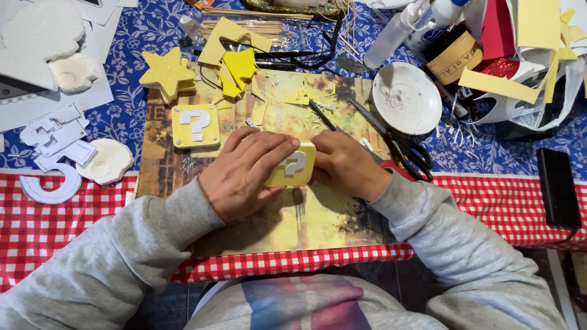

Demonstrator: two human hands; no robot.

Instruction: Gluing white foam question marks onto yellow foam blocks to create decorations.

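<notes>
Both hands meet in the middle of the work board [318,226], clasped on a small yellow block [292,166] with a white question mark on its face. The left hand [241,174] lies palm-down, wrist bent inward, its fingers [269,150] stretched flat across the block's top and left edge and pressing on it. The right hand [345,165] comes in from the other side, knuckles up, fingers curled around the block's right edge; its thumb is hidden from here. Between them the block is pinched firmly and sits low over the board, though I cannot tell whether it touches. Both forearms, in grey sleeves, angle in from the lower corners toward the grip.

Just beyond the left hand's fingers, up and to the left, lies a second yellow question-mark block [195,126], flat on the board. Farther out that way sits a glittery yellow star [166,72]. Right beside the right hand's knuckles lie black-handled scissors [400,146], and past them a white dish [406,98].
</notes>
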